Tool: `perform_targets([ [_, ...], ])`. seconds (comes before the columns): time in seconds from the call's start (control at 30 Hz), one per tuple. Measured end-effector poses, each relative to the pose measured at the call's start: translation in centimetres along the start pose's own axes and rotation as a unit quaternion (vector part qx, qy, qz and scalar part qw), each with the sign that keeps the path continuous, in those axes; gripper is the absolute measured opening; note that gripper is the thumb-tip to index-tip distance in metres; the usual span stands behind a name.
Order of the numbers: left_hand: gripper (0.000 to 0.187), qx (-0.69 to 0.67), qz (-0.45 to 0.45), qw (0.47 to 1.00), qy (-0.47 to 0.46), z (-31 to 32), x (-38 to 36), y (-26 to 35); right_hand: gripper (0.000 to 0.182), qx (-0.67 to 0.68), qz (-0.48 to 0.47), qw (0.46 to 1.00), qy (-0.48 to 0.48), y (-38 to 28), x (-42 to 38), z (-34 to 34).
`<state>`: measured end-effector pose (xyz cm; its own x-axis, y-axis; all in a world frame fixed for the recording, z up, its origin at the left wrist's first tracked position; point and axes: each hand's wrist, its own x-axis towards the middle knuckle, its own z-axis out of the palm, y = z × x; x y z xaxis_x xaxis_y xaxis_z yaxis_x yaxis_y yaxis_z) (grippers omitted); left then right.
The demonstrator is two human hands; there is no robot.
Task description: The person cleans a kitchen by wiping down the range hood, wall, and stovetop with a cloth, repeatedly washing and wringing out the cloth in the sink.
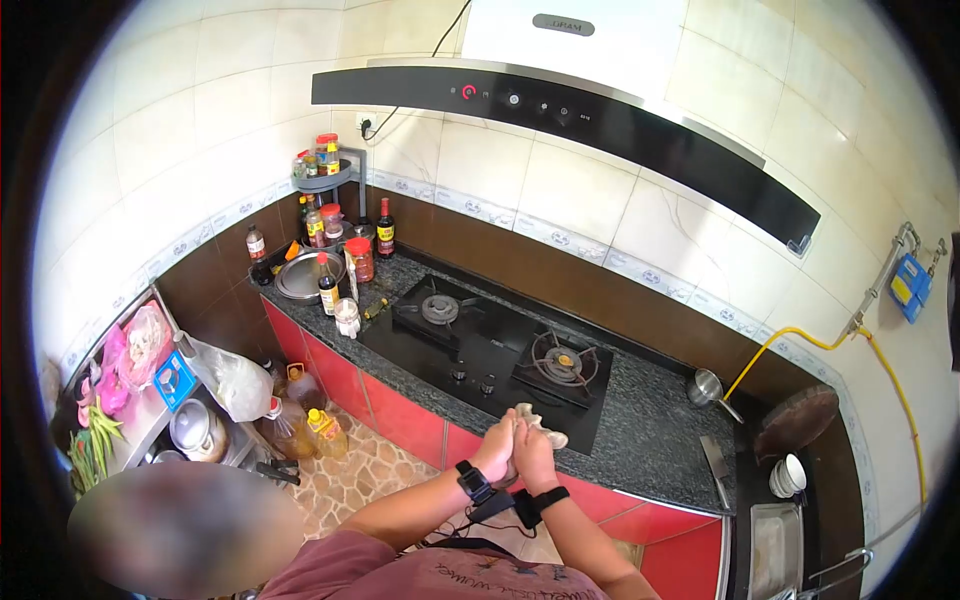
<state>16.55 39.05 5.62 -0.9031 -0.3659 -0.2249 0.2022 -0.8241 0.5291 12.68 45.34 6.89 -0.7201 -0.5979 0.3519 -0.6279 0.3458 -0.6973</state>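
Both my hands are together at the front edge of the dark counter, just below the gas stove (490,345). A crumpled pale cloth (541,424) is bunched between them, its end sticking out past the fingers over the stove's front edge. My left hand (494,449), with a black watch at the wrist, is closed around the cloth from the left. My right hand (533,455), a black band at its wrist, grips it from the right. The lower part of the cloth is mostly hidden by the hands.
A cleaver (715,468) and a small metal pot (706,388) are on the counter to the right, near stacked bowls (788,476). Sauce bottles (327,285) and a metal tray (297,275) stand at the left. The range hood (590,118) hangs above.
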Motion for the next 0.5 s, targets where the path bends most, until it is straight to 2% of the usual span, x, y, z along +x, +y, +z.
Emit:
perform_targets([
  [0.03,0.035,-0.022,0.022,0.999,0.012,-0.5,0.3,0.1,0.045,-0.084,-0.031,0.996,0.009,0.2,0.1,0.2],
  [0.07,0.035,-0.044,0.044,0.998,0.022,-0.6,0.5,0.5,0.042,-0.112,-0.037,0.993,-0.014,-0.1,0.4,-0.2],
  [0.1,0.037,-0.020,0.048,0.997,-0.055,1.3,-2.0,2.5,0.044,-0.038,-0.013,0.999,-0.019,0.4,0.8,0.1],
  [0.13,0.041,-0.055,0.049,0.996,-0.042,0.0,-1.2,2.9,0.046,0.035,0.012,0.999,-0.024,0.2,1.3,0.0],
  [0.17,0.044,-0.058,0.079,0.993,-0.065,-1.3,-0.7,3.3,0.047,0.346,0.146,0.923,-0.089,-0.1,1.5,-0.6],
  [0.2,0.049,-0.061,0.109,0.988,-0.086,-0.5,-1.5,4.7,0.047,0.344,0.143,0.923,-0.094,0.3,2.0,-0.6],
  [0.23,0.052,-0.017,0.179,0.980,-0.086,0.7,-2.6,5.9,0.046,0.531,0.228,0.809,-0.105,0.7,2.4,-0.5],
  [0.27,0.054,0.037,0.195,0.977,-0.080,0.3,-2.7,6.7,0.047,0.689,0.303,0.649,-0.109,1.0,2.6,-0.2],
  [0.33,0.054,0.217,0.167,0.953,-0.128,0.4,-3.4,7.7,0.046,0.688,0.294,0.647,-0.146,0.6,3.0,1.1],
  [0.37,0.056,0.506,0.318,0.794,-0.113,-1.4,-1.5,7.1,0.045,0.686,0.282,0.646,-0.179,0.3,3.2,2.0],
  [0.4,0.056,0.717,0.325,0.607,-0.108,0.0,-2.8,8.1,0.046,0.683,0.267,0.646,-0.211,0.1,3.4,3.0],
  [0.43,0.054,0.744,0.360,0.558,-0.078,-0.2,-2.8,8.1,0.047,0.740,0.172,0.622,-0.188,0.1,3.9,5.2],
  [0.47,0.053,0.766,0.394,0.506,-0.049,-0.6,-2.7,8.2,0.047,0.740,0.171,0.625,-0.181,0.9,4.0,5.9],
  [0.5,0.053,0.764,0.396,0.506,-0.059,-0.7,-2.5,8.8,0.047,0.720,0.177,0.647,-0.178,-2.4,4.2,4.1],
])
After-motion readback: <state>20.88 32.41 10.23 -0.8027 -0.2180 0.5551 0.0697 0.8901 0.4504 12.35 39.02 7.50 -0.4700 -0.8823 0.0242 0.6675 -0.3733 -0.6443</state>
